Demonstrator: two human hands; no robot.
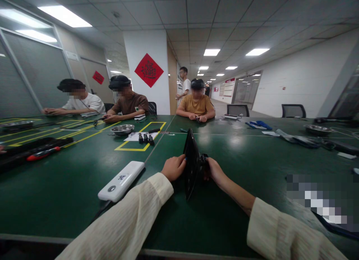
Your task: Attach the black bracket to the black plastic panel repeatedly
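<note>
A thin black panel (pixel 191 168), like a small screen, stands on edge above the green table (pixel 224 215), seen nearly side-on. My left hand (pixel 174 168) is closed at its left face, fingertips pressed against it and partly hidden. On the other side, my right hand (pixel 214 170) is wrapped round a black bracket-like part (pixel 203 158) that juts from the panel's back. Some right fingers are hidden behind that part. Left of my left forearm lies a white power bank (pixel 122 181) with a number label and a black cable.
Beyond the power bank are a steel bowl (pixel 122 130), several small black parts (pixel 146 139) and yellow tape markings. A red-and-black tool (pixel 43 154) lies far left. Grey cloth (pixel 297 138) and another bowl (pixel 318 130) sit right. Co-workers (pixel 196 103) sit across the table.
</note>
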